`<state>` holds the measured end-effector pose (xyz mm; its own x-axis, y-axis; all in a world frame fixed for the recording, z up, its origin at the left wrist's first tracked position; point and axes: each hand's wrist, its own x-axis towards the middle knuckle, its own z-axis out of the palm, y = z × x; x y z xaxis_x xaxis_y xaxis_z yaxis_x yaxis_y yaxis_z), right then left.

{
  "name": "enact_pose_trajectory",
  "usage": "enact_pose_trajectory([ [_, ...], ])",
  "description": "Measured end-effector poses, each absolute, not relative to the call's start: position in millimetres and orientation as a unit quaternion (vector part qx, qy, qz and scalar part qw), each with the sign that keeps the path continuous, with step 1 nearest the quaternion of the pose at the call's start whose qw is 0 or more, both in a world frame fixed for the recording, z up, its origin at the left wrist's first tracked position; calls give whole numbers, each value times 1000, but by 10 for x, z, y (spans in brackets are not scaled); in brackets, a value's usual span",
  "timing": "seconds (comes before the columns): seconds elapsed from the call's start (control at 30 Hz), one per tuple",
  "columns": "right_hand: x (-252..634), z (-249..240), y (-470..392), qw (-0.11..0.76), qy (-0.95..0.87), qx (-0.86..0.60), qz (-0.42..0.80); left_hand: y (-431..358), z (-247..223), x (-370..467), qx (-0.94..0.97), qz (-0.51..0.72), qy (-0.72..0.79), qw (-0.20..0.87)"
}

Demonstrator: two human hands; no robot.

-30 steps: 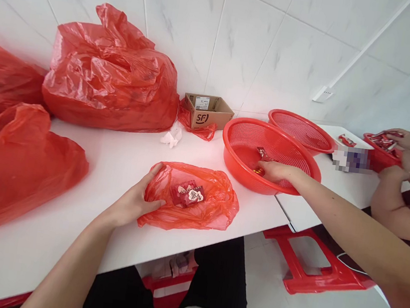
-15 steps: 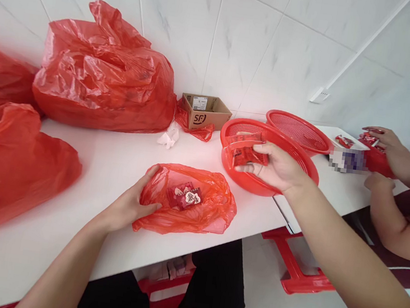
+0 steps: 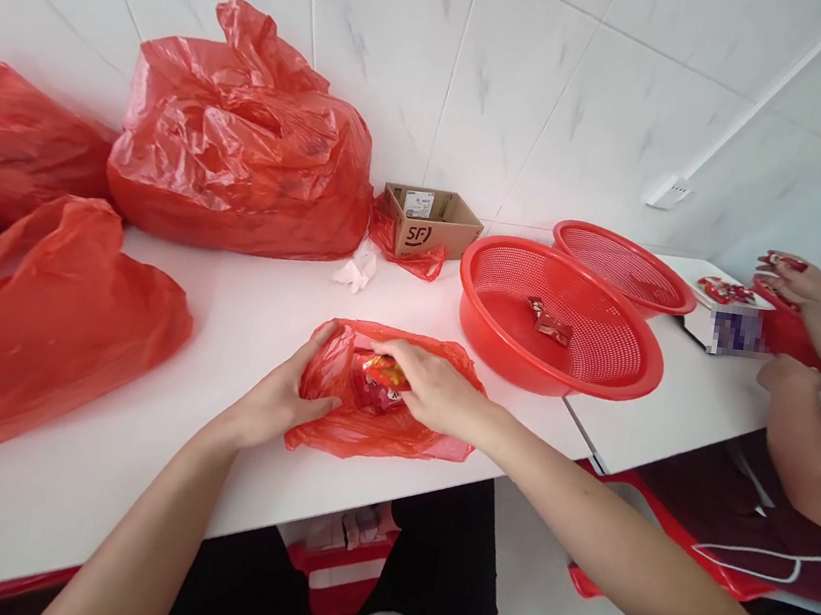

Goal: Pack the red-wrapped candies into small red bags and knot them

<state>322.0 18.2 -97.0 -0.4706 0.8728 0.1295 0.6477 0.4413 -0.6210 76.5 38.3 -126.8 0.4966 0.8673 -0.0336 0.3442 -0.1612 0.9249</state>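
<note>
A small red plastic bag (image 3: 430,441) lies spread on the white table, its mouth facing up. My left hand (image 3: 285,392) grips its left rim, thumb and fingers wide apart on the edge. Over the bag's mouth, my right hand (image 3: 437,387) is closed on red-and-orange wrapped packets (image 3: 385,373); its fingers partly hide how many. Beneath them, dark red packets (image 3: 372,398) with white print lie inside the bag. To the right, a red plastic basket (image 3: 482,342) with perforated sides holds a few small red packets (image 3: 551,326).
Large filled red bags (image 3: 249,155) crowd the left and back. Against the wall stands a small cardboard box (image 3: 431,235), with crumpled tissue (image 3: 359,269) before it. A second red basket (image 3: 613,264) sits behind the first. At right, a co-worker's hand (image 3: 799,283) holds a packet.
My right hand has moved left and down from above the basket into the bag's mouth, carrying packets. My left hand stays on the bag's rim. The view has shifted slightly.
</note>
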Motion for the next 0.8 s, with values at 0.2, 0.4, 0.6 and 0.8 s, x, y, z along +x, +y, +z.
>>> enact_pose_trajectory([
  [0.2,3157,-1040,247,193,-851,-408,268,391,-1263,773,711,269,422,494],
  [0.4,3188,-1017,209,201,-814,-451,307,362,-1215,766,708,277,413,500],
  [0.6,3191,-926,187,251,-829,-449,221,364,-1186,750,699,283,380,536],
  [0.8,4212,-203,709,276,-722,-633,33,383,-1209,761,685,291,388,544],
])
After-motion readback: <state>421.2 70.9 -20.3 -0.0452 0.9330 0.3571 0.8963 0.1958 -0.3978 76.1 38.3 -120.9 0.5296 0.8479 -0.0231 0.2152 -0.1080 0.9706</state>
